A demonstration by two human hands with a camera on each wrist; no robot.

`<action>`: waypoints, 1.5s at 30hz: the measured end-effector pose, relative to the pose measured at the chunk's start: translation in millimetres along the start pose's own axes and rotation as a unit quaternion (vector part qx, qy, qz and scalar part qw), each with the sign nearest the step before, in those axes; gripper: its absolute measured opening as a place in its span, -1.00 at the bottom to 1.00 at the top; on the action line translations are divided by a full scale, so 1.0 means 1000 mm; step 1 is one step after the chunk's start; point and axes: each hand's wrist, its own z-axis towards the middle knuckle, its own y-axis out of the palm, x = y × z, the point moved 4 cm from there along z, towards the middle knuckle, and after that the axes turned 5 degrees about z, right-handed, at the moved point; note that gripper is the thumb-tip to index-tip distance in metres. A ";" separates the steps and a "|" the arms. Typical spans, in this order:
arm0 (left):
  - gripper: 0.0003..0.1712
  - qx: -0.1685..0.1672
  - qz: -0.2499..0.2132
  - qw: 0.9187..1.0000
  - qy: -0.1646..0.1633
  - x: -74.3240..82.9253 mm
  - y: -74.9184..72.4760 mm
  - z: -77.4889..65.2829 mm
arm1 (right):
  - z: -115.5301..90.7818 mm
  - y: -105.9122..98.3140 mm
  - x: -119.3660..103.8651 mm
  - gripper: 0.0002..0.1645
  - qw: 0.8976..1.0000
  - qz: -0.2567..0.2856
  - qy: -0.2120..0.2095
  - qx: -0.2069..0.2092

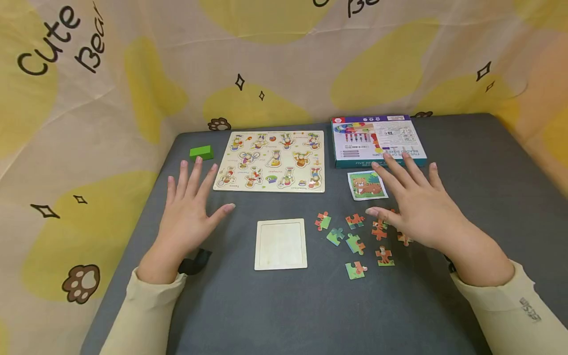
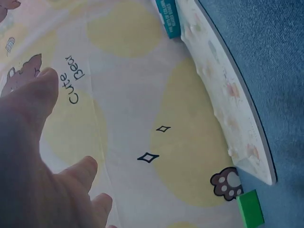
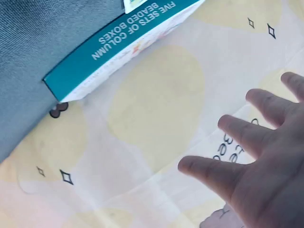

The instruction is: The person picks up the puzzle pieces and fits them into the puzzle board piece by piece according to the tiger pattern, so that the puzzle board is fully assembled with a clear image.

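We see the left hand (image 1: 183, 222) and right hand (image 1: 425, 213) raised over the tabletop (image 1: 266, 310), fingers spread wide. Loose jigsaw pieces (image 1: 355, 243) lie between the square wooden tray (image 1: 281, 245) and the right hand, which partly hides some; a tiger picture card (image 1: 367, 186) lies just beyond them.

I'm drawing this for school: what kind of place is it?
Probably a play table: there are loose jigsaw pieces, a board of little figures, and cloth saying "Cute Bear" behind.
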 end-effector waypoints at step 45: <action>0.12 -0.175 -0.133 0.956 0.193 0.063 0.068 -0.032 | 0.056 0.075 -0.069 -0.36 0.988 -0.003 -0.136 -0.076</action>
